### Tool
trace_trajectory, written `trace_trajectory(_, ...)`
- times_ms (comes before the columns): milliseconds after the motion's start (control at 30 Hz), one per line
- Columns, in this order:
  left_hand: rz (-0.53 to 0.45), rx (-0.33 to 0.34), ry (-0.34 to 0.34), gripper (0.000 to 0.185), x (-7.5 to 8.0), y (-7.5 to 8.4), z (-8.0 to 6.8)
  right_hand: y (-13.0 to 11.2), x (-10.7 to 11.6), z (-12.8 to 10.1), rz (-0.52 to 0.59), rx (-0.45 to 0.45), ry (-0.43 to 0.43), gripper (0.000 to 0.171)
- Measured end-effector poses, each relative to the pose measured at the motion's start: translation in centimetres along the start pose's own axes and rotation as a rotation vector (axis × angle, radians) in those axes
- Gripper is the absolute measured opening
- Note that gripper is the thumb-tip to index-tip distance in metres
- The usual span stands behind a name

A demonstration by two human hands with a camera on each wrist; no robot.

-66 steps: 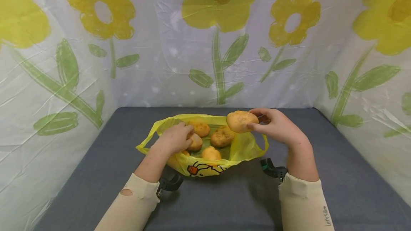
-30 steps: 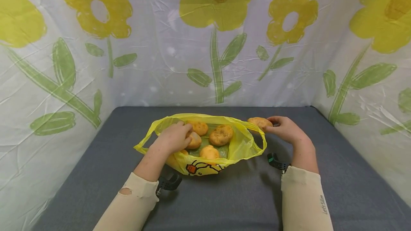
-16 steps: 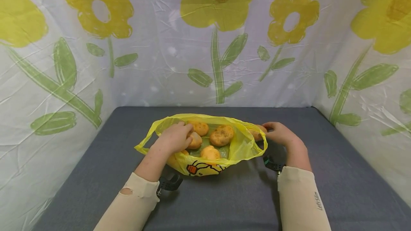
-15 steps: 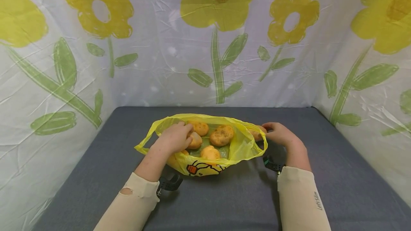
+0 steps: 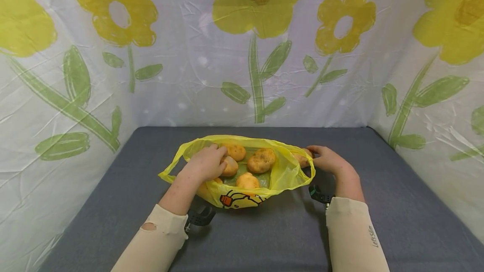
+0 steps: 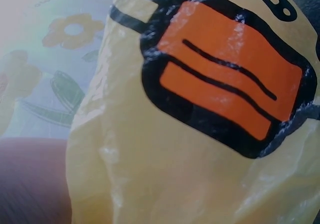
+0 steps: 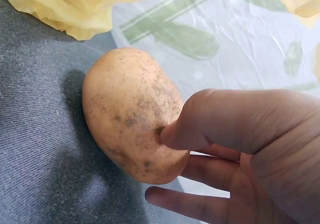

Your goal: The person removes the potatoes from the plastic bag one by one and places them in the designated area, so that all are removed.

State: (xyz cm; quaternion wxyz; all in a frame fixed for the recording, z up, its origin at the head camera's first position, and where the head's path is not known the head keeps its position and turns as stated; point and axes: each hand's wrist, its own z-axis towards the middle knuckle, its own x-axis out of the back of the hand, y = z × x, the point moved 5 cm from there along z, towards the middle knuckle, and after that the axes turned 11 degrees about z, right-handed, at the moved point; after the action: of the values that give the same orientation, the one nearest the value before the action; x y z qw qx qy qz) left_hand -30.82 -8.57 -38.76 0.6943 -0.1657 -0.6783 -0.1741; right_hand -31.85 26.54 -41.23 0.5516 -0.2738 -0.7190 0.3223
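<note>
A yellow plastic bag [image 5: 287,175] lies with its mouth wide apart, and several potatoes [image 5: 261,160] show inside. My left hand [image 5: 206,163] reaches over the bag's left side, fingers curled against a pale potato [image 5: 229,166]; its fingertips are partly hidden. The left wrist view is filled by the bag's printed front [image 6: 225,73]. To the right of the bag, my right hand [image 5: 328,158] grips another potato [image 7: 132,114], thumb on one side and fingers behind. That potato is low at the grey cloth, partly behind the bag's handle in the head view.
A dark grey cloth [image 5: 261,238] covers the table. White sheeting [image 5: 181,74] printed with yellow flowers stands behind and on both sides. Black camera straps sit at both wrists, over cream sleeves [image 5: 357,230].
My right hand has carried its potato from above the bag's right rim outward and down beside the bag, then slightly toward it. My left hand has stayed in place.
</note>
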Motion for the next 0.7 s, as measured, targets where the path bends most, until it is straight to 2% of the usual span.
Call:
trace_trajectory(367, 0.002, -0.005, 0.010, 0.018, 0.0, 0.0, 0.0, -0.4, 0.8, -0.8, 0.029, -0.029, -0.004, 0.081)
trace_trajectory(533, 0.000, -0.004, 0.011, 0.019, 0.0, -0.1, 0.0, -2.0, 2.0, -1.9, 0.011, 0.009, 0.024, 0.071)
trace_trajectory(700, -0.002, -0.002, 0.008, 0.019, -0.1, 0.0, 0.0, -4.7, 2.9, -3.2, -0.016, 0.077, 0.084, 0.063)
